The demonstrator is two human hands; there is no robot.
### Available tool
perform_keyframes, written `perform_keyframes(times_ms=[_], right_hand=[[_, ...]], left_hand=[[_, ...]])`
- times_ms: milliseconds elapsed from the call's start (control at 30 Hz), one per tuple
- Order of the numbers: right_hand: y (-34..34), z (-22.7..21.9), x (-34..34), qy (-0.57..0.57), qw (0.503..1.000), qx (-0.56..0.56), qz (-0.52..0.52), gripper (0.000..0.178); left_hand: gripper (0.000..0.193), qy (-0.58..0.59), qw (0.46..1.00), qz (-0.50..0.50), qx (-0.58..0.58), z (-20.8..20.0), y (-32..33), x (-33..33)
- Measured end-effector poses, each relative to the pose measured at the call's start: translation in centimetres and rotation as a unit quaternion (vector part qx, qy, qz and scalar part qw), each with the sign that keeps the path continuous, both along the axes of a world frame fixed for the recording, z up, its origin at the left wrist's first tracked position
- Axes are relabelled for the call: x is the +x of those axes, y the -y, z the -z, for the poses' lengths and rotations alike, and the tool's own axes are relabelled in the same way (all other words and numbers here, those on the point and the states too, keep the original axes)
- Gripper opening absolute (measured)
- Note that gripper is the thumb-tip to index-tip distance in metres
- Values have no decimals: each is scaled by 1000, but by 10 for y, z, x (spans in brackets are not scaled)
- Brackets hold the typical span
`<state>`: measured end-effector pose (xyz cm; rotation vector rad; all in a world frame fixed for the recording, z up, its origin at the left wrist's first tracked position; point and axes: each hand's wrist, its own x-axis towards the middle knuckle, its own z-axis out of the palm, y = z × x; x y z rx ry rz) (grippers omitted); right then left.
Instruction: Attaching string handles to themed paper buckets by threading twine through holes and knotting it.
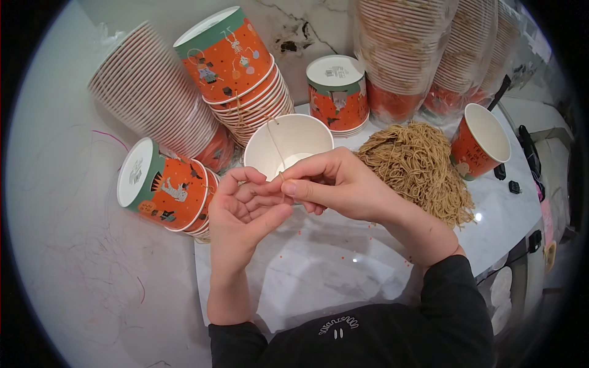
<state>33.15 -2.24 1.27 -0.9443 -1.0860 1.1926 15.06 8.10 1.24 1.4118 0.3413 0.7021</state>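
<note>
Between my hands and the back of the table stands a paper cup (261, 144), its white inside facing up. A thin tan cord (275, 140) passes at its far rim and runs across the opening to my fingers. My right hand (334, 184) pinches this cord between thumb and fingertips, just in front of the cup. Beside it, my left hand (242, 214) has its palm turned up, fingers loosely curled and thumb held apart. Its fingertips lie close to the cord, partly hidden by the right hand. To the right is a heap of tan cords (420, 168).
Orange and green cups lie stacked at left (175, 193), with a taller stack (230, 61) behind. A bagged stack (150, 92) leans beside them. An upside-down cup stack (336, 95), more bagged cups (405, 49) and one tilted cup (478, 144) stand at back and right.
</note>
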Motion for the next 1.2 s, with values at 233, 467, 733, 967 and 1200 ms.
perform_keyframes(times_ms=[233,467,733,967,1200], right_hand=[[1,-1,0,53,997,-19,45,24],[10,-2,-21,348,887,206,220,43],[19,-19,-23,334,940,63,35,25],[19,-9,-14,423,874,198,136,11],[28,-28,11,493,731,273,384,16]], left_hand=[[30,-22,999,-28,9,-1,0,-1],[14,-74,972,-92,204,-6,13,-9],[14,-115,963,-80,232,-24,13,-28],[13,-114,974,-6,196,-19,3,-21],[39,-133,825,-36,547,19,-37,14]])
